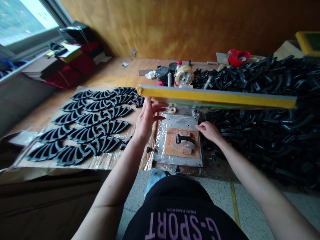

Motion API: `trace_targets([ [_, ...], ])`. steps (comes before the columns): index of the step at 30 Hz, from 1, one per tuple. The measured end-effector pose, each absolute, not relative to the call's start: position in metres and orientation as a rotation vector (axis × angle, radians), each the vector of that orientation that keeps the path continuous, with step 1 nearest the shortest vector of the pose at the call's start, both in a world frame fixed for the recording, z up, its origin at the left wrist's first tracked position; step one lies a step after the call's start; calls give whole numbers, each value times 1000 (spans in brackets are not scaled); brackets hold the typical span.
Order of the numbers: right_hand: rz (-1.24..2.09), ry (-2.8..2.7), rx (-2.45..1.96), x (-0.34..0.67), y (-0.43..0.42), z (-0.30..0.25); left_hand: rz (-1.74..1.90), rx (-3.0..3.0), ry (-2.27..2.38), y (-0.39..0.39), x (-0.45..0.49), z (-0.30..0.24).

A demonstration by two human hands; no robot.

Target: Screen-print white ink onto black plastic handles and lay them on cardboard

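A yellow-edged frame (217,96) is raised over the far end of a flat metal plate (181,120), seen almost edge-on. My left hand (147,118) is just under the frame's left end, fingers apart and pointing right; whether it touches the frame I cannot tell. My right hand (209,130) is at the plate's right edge with its fingers curled together, and anything inside them is hidden. On the plate lies an orange-brown sheet (171,145) with clear blocks, and a curved black plastic piece (183,137) sits among these blocks.
Rows of black fan-shaped parts (86,136) cover cardboard on the left. A large heap of black plastic parts (265,133) fills the right side. Behind the frame stand a dark tub (162,72), a tape roll (185,75) and a red tape dispenser (238,58).
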State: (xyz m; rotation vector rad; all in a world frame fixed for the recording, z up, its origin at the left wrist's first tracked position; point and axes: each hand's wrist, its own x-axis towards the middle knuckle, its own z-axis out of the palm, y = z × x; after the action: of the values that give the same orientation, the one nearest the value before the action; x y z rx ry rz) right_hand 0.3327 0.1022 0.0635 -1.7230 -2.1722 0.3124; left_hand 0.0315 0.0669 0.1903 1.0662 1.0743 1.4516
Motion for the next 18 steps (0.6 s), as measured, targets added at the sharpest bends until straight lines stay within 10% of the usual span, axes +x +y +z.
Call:
trace_targets([
  [4,207,-2529,-1625,294,60,30,1510,902,1149,49,51,161],
  [9,192,-2419,-1720,251,25,46,723,574,1112,-22,86,87],
  [14,336,-2598,-1060,234,4,55,984,304,1180,-50,76,52],
  [18,171,-2461,-1474,313,53,46,1152,314,1586,-51,-4,22],
])
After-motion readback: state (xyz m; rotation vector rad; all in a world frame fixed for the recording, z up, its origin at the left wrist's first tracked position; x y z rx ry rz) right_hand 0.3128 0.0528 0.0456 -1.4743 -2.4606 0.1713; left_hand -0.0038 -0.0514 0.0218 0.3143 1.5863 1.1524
